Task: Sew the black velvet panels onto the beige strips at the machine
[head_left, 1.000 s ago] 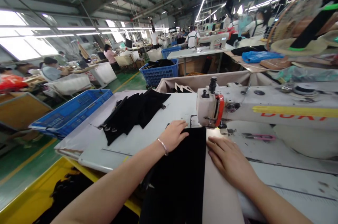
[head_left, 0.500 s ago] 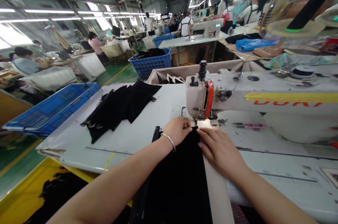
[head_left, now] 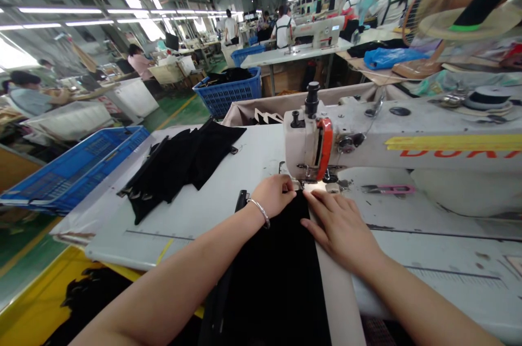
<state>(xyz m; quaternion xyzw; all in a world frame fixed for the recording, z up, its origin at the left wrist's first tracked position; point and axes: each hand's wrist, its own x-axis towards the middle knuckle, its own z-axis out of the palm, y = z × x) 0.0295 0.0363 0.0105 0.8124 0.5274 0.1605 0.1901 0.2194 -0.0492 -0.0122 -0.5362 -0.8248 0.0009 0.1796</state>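
Observation:
A long black fabric piece point(head_left: 277, 280) runs from the sewing machine's needle area toward me, with a pale strip point(head_left: 340, 291) along its right side. My left hand point(head_left: 274, 196), wearing a silver bracelet, pinches the far edge of the fabric just left of the presser foot point(head_left: 302, 185). On the other side my right hand point(head_left: 338, 223) lies with its fingers stretched out. Its fingertips touch the fabric's far right corner, and its thumb rests on the black surface. The sewing machine head point(head_left: 308, 144) stands right above the fingertips.
Black fabric pieces point(head_left: 183, 164) lie on the table at left. Pink-handled thread snips point(head_left: 389, 189) rest under the machine arm. A blue crate point(head_left: 73, 166) stands at far left, a yellow bin point(head_left: 36, 291) below. People sit and stand at other machines behind.
The view has shifted slightly. My right thumb has moved a little left, further onto the black fabric. My left hand keeps its pinch near the presser foot.

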